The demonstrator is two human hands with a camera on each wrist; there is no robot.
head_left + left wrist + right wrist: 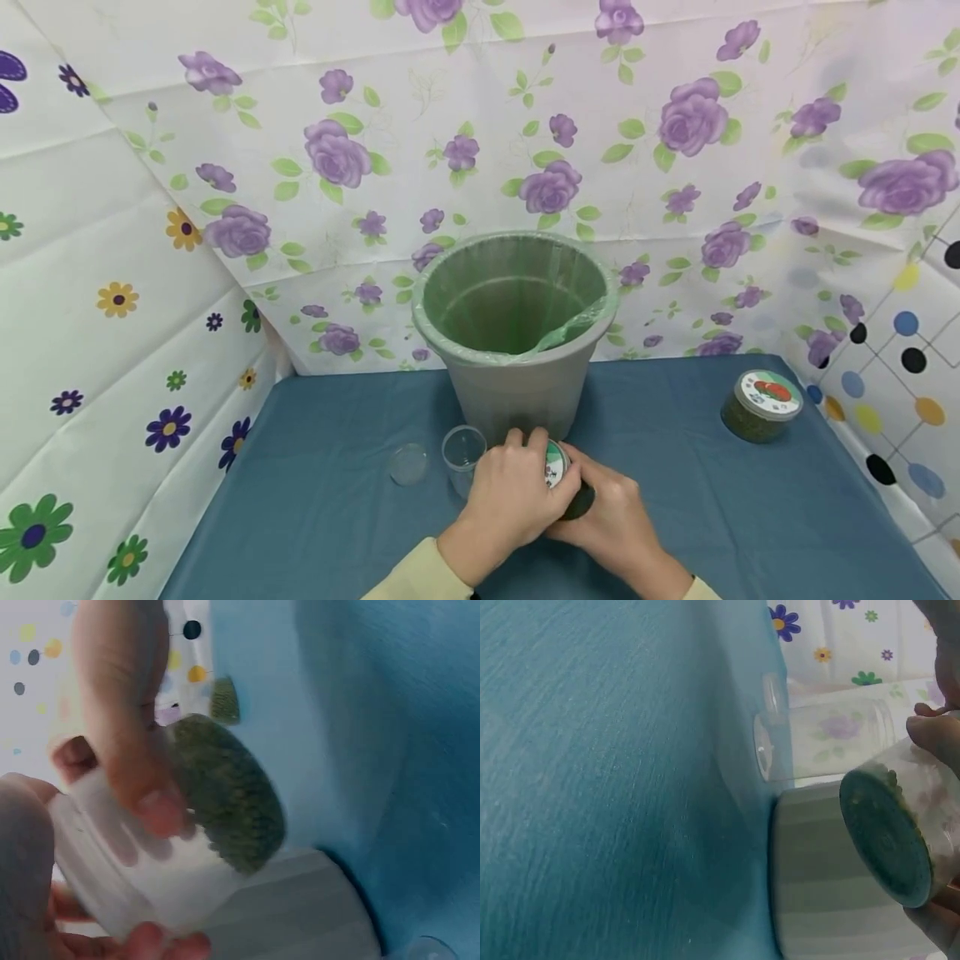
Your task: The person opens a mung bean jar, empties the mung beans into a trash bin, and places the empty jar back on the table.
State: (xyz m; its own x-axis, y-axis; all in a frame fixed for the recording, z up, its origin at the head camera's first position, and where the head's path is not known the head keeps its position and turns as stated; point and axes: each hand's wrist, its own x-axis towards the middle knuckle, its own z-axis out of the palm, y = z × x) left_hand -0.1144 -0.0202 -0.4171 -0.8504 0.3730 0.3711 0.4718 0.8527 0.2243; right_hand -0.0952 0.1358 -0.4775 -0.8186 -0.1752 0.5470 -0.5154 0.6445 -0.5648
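A clear plastic jar [187, 855] with small green grains in its bottom stands tilted between both hands, in front of the bin. My right hand [611, 508] grips its side, fingers spread round the wall in the right wrist view. My left hand [510, 492] reaches over the top, its fingers curled round the rim of the lid [555, 464], which carries a green and white label. Just left of the hands stands a clear plastic cup [459, 450], its lower part partly behind the left hand. Beside the cup lies a clear round lid [408, 464].
A grey bin [517, 392] with a green plastic liner stands behind the hands. At the right of the blue-covered table [720, 508] sits another lidded jar [757, 417] of green grains. Flowered sheets rise behind and at the left, a dotted one at the right.
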